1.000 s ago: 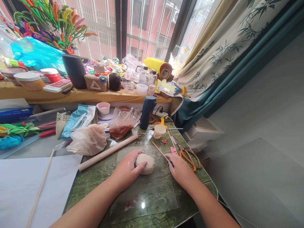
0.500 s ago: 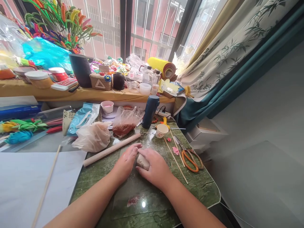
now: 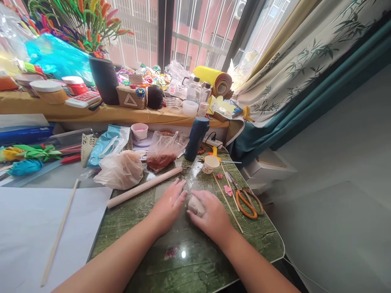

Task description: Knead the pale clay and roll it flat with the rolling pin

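Observation:
A pale grey lump of clay (image 3: 196, 206) sits in the grip of my right hand (image 3: 212, 213), its fingers curled round the top and its thumb along the near side. Just to the left, my left hand (image 3: 171, 201) is apart from the lump, fingers stretched forward and holding nothing. Both hands are low over the green table (image 3: 134, 240), on or just above a clear sheet. Beyond my left hand lies a wooden rolling pin (image 3: 145, 187), slanting across the table. Part of the lump is hidden under my right fingers.
At the right lie scissors (image 3: 247, 203), thin sticks (image 3: 227, 201) and a paper cup (image 3: 210, 164). Behind stand a dark blue bottle (image 3: 197, 139), a bag of reddish-brown material (image 3: 161, 156) and a crumpled plastic bag (image 3: 120, 169). White paper (image 3: 27, 236) covers the left.
My hands were together around the lump. Now my left hand has come away from it, while my right hand has shifted slightly right with the lump. The view has tilted a little.

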{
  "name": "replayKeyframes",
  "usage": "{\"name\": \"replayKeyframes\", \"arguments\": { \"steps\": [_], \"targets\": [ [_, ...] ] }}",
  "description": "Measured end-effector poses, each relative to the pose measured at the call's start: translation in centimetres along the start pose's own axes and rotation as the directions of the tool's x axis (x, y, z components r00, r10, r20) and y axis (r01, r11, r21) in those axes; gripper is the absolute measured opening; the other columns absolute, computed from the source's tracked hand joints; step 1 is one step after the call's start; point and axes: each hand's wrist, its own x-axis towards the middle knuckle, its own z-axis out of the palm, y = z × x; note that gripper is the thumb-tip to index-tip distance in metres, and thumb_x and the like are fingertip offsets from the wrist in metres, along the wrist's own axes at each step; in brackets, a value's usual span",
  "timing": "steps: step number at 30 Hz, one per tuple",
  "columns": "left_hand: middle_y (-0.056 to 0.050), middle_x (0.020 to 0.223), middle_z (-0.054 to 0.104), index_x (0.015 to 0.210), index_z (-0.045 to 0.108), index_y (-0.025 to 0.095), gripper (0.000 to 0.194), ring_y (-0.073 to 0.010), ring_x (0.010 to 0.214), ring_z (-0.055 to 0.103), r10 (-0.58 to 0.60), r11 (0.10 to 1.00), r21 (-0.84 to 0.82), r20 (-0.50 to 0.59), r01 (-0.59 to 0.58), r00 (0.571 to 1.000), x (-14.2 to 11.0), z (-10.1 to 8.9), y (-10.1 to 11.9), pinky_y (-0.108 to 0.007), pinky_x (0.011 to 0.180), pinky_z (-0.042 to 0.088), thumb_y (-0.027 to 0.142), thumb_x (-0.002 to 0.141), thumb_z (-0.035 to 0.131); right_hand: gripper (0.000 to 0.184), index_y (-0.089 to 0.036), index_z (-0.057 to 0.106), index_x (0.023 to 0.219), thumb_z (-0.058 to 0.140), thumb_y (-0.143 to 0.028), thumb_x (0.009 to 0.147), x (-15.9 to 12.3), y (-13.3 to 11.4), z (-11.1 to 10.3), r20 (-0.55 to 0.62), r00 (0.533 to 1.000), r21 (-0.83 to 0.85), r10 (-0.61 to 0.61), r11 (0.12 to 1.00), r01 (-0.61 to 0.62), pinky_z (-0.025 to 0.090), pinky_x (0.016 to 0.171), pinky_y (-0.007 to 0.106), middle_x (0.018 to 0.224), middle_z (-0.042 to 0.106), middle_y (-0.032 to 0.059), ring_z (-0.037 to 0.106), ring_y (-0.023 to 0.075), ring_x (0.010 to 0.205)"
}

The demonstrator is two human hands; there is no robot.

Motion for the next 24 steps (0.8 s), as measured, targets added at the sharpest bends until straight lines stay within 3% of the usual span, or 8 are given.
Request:
{"name": "replayKeyframes", "arguments": {
  "steps": [5,8,10,12,14,16,19,24],
  "targets": [
    [-0.012,0.164,0.040,0.152,0.047,0.015,0.069,-0.0294,0.156,0.025,-0.019,1.000,0.008,-0.010,0.019,1.000,0.1,-0.1,0.3,-0.053,0.128,0.019,0.059,0.103,0.026,0.050,-0.025,0.066,0.127,0.077,-0.027,0.078,0.9,-1.4,0.7,0.114,0.991,0.163,-0.074,0.985,0.055,0.049,0.100,0.044,0.115,0.072,0.0077,0.065,0.0285,0.108],
    [-0.011,0.158,0.048,0.146,0.054,0.020,0.064,-0.0305,0.152,0.035,-0.020,0.999,-0.034,-0.042,0.018,0.999,0.1,-0.6,0.3,-0.054,0.126,0.024,0.058,0.103,0.027,0.055,-0.026,0.069,0.126,0.082,-0.031,0.073,0.9,-1.0,0.1,0.064,0.987,0.404,0.148,0.900,-0.161,0.048,0.103,0.045,0.123,0.071,0.0072,0.064,0.0296,0.114],
    [-0.010,0.151,0.056,0.139,0.059,0.022,0.059,-0.0308,0.146,0.043,-0.022,0.996,-0.083,-0.066,0.016,0.998,0.0,-0.9,0.4,-0.054,0.124,0.029,0.057,0.103,0.029,0.054,-0.024,0.067,0.126,0.081,-0.039,0.076,1.0,-0.3,-0.2,0.004,0.887,0.691,0.462,0.640,-0.336,0.054,0.094,0.044,0.121,0.072,0.0080,0.067,0.0287,0.108],
    [-0.010,0.143,0.062,0.132,0.063,0.023,0.054,-0.0308,0.139,0.051,-0.024,0.991,-0.137,-0.087,0.012,0.996,0.0,-1.0,0.4,-0.053,0.121,0.034,0.055,0.103,0.031,0.048,-0.022,0.065,0.124,0.073,-0.046,0.084,1.3,0.3,-0.4,0.110,0.744,0.918,0.659,0.220,-0.331,0.058,0.080,0.039,0.110,0.074,0.0082,0.071,0.0260,0.095],
    [-0.009,0.136,0.067,0.127,0.065,0.024,0.050,-0.0309,0.132,0.056,-0.024,0.984,-0.178,-0.101,0.006,0.995,0.1,-1.0,0.3,-0.054,0.118,0.039,0.053,0.102,0.034,0.040,-0.018,0.066,0.118,0.063,-0.049,0.093,1.5,0.7,-0.7,0.292,0.678,0.954,0.675,-0.158,-0.254,0.058,0.070,0.034,0.097,0.075,0.0091,0.072,0.0233,0.084],
    [-0.010,0.132,0.068,0.125,0.066,0.024,0.045,-0.0313,0.128,0.059,0.000,0.980,-0.200,-0.097,-0.019,0.995,0.1,-0.9,0.1,-0.054,0.115,0.042,0.052,0.101,0.041,0.039,-0.015,0.068,0.110,0.053,-0.049,0.099,1.6,0.7,-0.9,0.432,0.665,0.892,0.610,-0.395,-0.218,0.058,0.067,0.031,0.090,0.075,0.0114,0.072,0.0214,0.079],
    [-0.013,0.135,0.067,0.130,0.064,0.023,0.047,-0.0339,0.126,0.061,0.060,0.974,-0.213,-0.073,-0.074,0.996,0.0,-0.5,-0.2,-0.053,0.111,0.047,0.050,0.092,0.062,0.047,-0.012,0.070,0.105,0.044,-0.051,0.102,1.4,0.2,-0.6,0.541,0.666,0.806,0.514,-0.542,-0.236,0.056,0.060,0.028,0.085,0.075,0.0133,0.070,0.0194,0.071],
    [-0.017,0.148,0.057,0.146,0.050,0.025,0.099,-0.0413,0.134,0.055,0.158,0.967,-0.201,0.004,-0.154,0.987,-1.1,-0.2,0.4,-0.057,0.114,0.043,0.048,0.060,0.094,0.050,-0.014,0.073,0.099,0.044,-0.054,0.100,1.0,-2.3,1.9,0.551,0.708,0.799,0.441,-0.523,-0.296,0.056,0.061,0.030,0.079,0.076,0.0105,0.069,0.0197,0.065]
  ]
}}
